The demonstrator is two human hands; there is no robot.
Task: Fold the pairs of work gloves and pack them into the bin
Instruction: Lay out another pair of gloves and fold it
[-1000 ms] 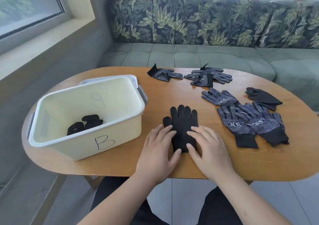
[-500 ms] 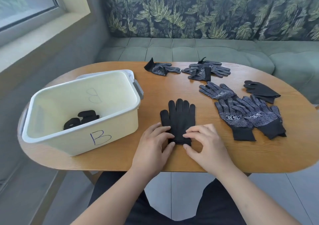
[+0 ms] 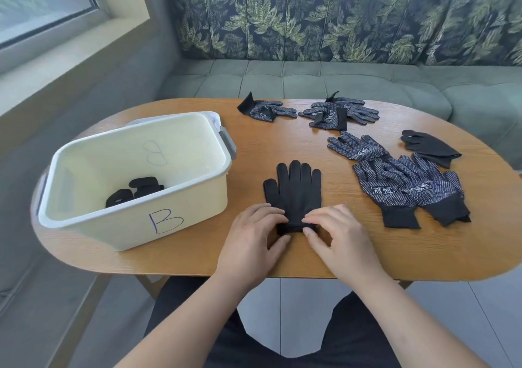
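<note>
One cream plastic bin [image 3: 113,226] with a blue letter B on its side sits on the left part of the oval wooden table [image 3: 423,254]. Inside it is one small heap of folded black gloves [image 3: 135,191]. I cannot tell how many are in the heap.

Just to the right of the bin lies a plain black knit glove [image 3: 293,189]. It is flat, and its fingers point away from the person. It may be two gloves stacked, but I cannot tell. Its cuff end is turned up into a little roll. The left hand [image 3: 251,243] and the right hand [image 3: 341,243] both have curled fingers and pinch that rolled cuff, one on each side.

One more flat black glove [image 3: 429,148] lies near the right edge.

There are also dark gloves with white dots. Two big dotted gloves [image 3: 409,192] lie side by side on the right, partly on top of each other. A single dotted glove [image 3: 357,148] touches them from behind. One crumpled dotted glove [image 3: 267,110] lies at the far edge. Beside it is a small dotted pile [image 3: 339,112] of at least two.

A green sofa [image 3: 310,79] with leaf-print cushions stands behind the table.
</note>
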